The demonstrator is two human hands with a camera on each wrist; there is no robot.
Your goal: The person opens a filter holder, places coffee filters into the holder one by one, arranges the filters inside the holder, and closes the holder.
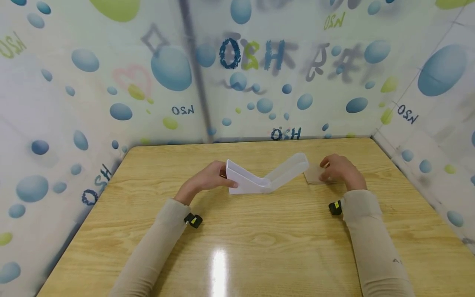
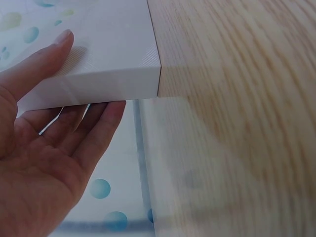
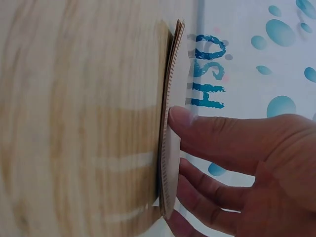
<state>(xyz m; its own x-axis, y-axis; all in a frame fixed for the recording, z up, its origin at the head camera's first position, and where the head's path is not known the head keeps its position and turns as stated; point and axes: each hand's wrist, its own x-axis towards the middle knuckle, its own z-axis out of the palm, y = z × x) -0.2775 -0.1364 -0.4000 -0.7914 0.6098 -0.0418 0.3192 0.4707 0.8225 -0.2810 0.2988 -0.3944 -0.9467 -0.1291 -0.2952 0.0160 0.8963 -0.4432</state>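
In the head view my left hand (image 1: 213,177) grips the left end of a white box (image 1: 246,181). The thumb lies on its near face and the fingers reach behind. From the box's other end, a translucent hinged lid (image 1: 289,171) slants up to the right, swung back. Seen from the left wrist, the thumb presses on the white wall (image 2: 113,84) with fingers at the opposite side. My right hand (image 1: 341,169) holds a thin, flat tan layered piece (image 1: 313,175) low at the table. In the right wrist view its edge (image 3: 170,128) has small notch-like marks, with the thumb at that edge.
Light wood-grain table (image 1: 267,231) lies under both hands. Walls covered in a dotted sheet (image 1: 265,82) rise behind and at both sides. A small black device (image 1: 193,220) sits at the left cuff and another black device (image 1: 335,207) at the right cuff.
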